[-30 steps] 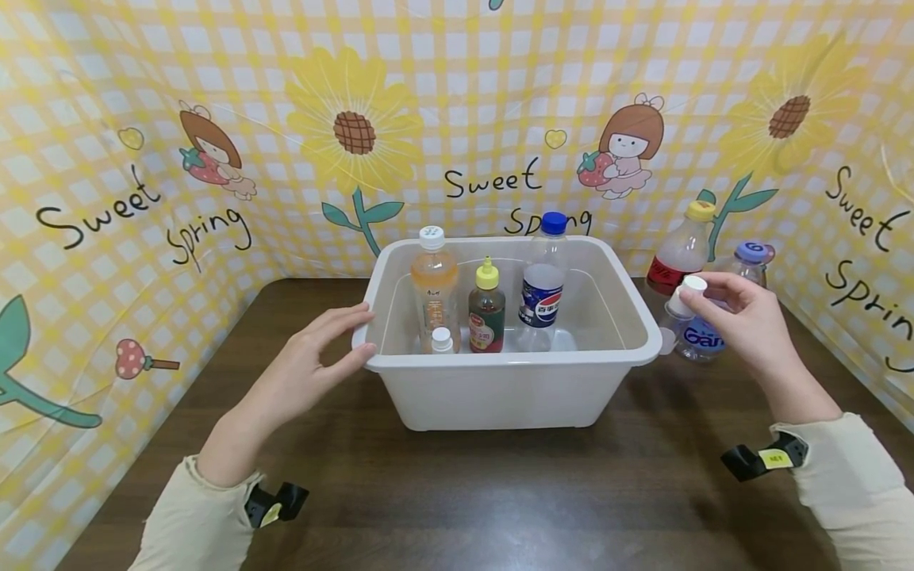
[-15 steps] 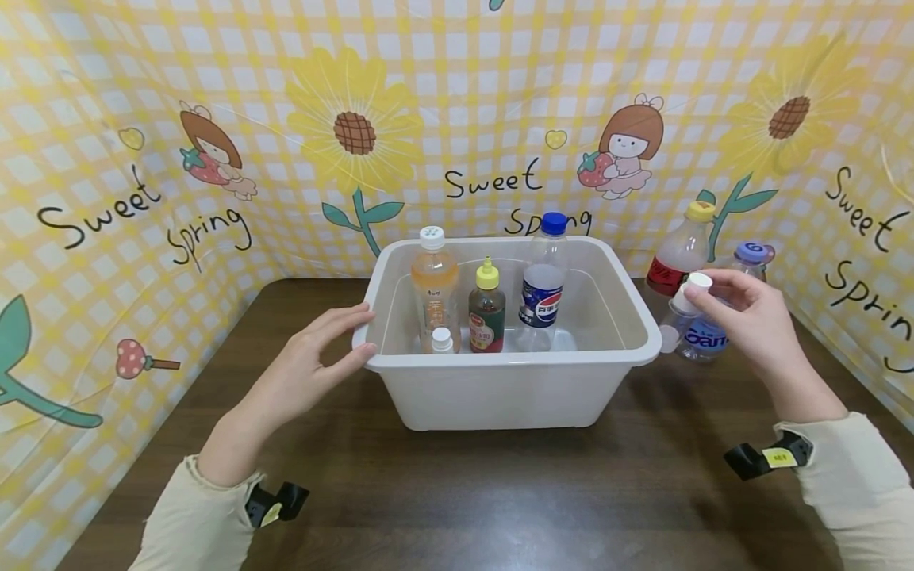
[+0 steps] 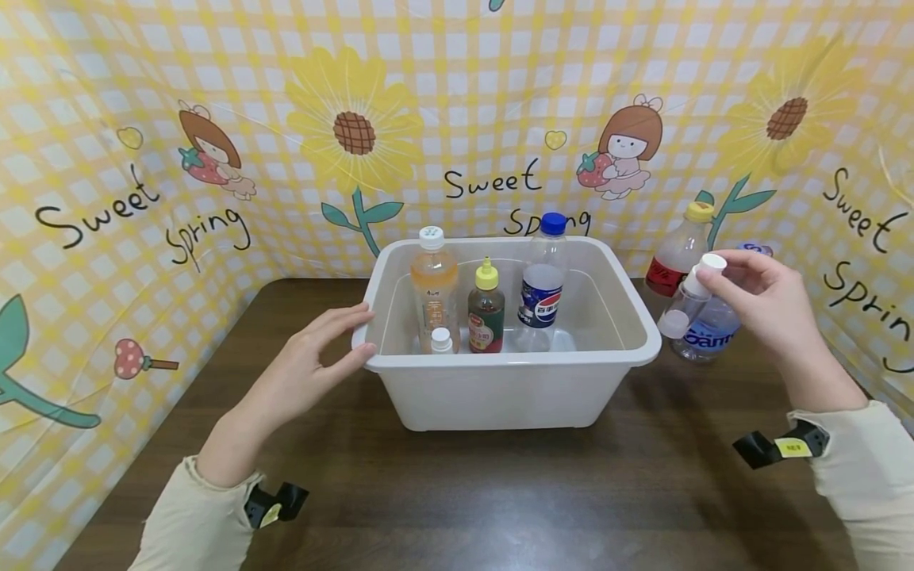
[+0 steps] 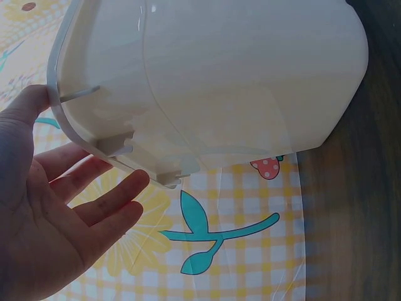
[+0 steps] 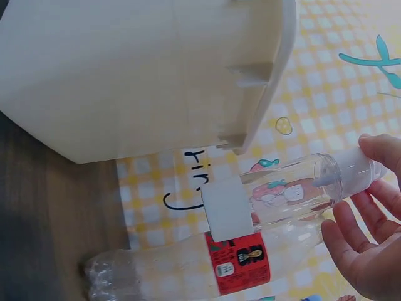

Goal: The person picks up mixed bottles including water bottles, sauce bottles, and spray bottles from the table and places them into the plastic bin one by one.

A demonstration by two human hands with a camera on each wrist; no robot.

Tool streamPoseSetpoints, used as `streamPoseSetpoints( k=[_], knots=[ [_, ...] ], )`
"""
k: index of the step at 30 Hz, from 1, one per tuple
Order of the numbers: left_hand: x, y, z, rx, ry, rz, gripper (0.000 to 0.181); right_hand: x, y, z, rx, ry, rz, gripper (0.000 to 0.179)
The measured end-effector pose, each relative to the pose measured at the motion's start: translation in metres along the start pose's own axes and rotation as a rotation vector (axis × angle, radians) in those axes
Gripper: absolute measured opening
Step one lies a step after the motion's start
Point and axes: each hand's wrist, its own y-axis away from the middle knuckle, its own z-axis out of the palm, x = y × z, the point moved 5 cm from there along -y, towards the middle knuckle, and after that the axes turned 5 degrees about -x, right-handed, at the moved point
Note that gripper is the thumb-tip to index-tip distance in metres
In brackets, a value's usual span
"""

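Observation:
My left hand (image 3: 307,365) touches the left rim of a white plastic tub (image 3: 500,392), its fingers fairly straight. To the right of the tub, my right hand (image 3: 774,317) pinches a small clear bottle (image 3: 691,301) by its white cap. That bottle tilts in the air, its white bottom end pointing down toward the tub. In the right wrist view, thumb and fingers hold the cap end of the clear bottle (image 5: 291,191). Inside the tub stand an orange drink bottle (image 3: 434,289), a yellow-topped sauce bottle (image 3: 487,313), a blue-capped Pepsi bottle (image 3: 543,293) and a white-capped bottle (image 3: 442,341), mostly hidden.
Behind the held bottle stand a yellow-capped bottle with a red label (image 3: 667,274) and a clear bottle with a blue-lettered label (image 3: 703,341), partly covered by my right hand. A yellow checked cloth (image 3: 493,119) hangs behind the dark wooden table (image 3: 457,492).
My right hand has moved up and slightly right, raising the small clear bottle with it. The left hand and the tub have stayed put.

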Motion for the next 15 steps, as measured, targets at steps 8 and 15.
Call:
streamPoseSetpoints(
  k=[8, 15],
  knots=[
    [0.0, 0.0, 0.0, -0.001, 0.001, -0.002, 0.049, -0.009, -0.002, -0.002, 0.006, -0.019, -0.017, 0.02],
    [0.0, 0.0, 0.0, 0.003, 0.002, 0.004, 0.049, -0.019, -0.003, -0.005, 0.02, -0.032, -0.047, 0.02]
  ],
)
